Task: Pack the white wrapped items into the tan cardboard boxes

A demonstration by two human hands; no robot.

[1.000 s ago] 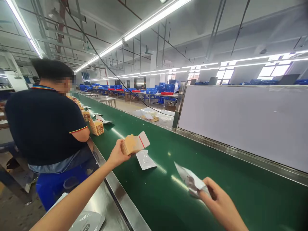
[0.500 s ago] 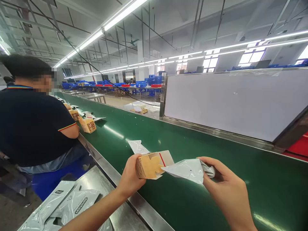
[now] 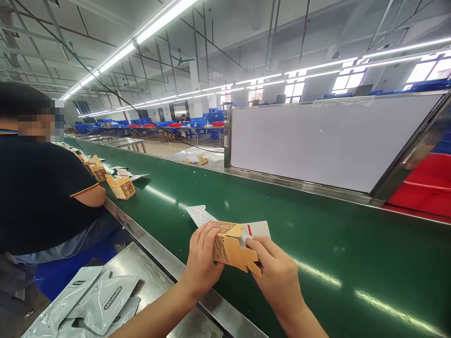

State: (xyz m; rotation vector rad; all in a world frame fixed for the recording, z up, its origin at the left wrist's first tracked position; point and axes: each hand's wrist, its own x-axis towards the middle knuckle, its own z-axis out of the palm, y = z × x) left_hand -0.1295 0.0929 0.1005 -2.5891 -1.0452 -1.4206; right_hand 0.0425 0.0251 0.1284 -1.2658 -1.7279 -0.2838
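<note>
My left hand [image 3: 201,256] is wrapped round a small orange-brown carton [image 3: 232,251], held tilted above the green belt. The carton's open end faces right, its flaps spread, and one pale flap carries a red stripe. At that opening, the fingers of my right hand [image 3: 278,272] are closed on a silvery-white pouch [image 3: 243,239]. Most of this pouch is hidden inside the carton and behind my fingers. Just behind the carton, another white pouch [image 3: 199,216] lies on the belt.
A green conveyor belt [image 3: 317,234] with a metal edge runs across. Several pouches [image 3: 102,300] lie on a metal table at lower left. A person [image 3: 42,188] sits at left, near open cartons [image 3: 120,187]. A white panel [image 3: 299,145] and red bin [image 3: 423,183] stand beyond.
My right hand has moved left, bringing the pouch from beside the carton into its open end. My left hand has turned the carton slightly. The camera view has shifted to the right.
</note>
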